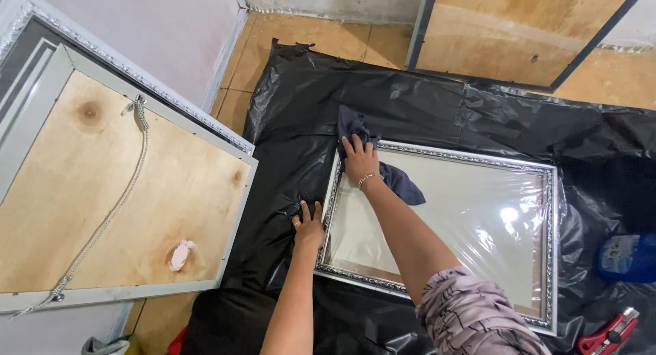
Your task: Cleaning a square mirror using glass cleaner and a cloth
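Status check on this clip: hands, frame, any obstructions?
Right hand pressing dark blue cloth on silver frame corner. Left hand flat on black plastic sheet beside frame. Nothing obstructing.

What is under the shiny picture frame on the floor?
A black plastic sheet lies under the picture frame, spread over the tiled floor. The left hand presses on it beside the frame. What lies beneath the sheet under the frame is covered.
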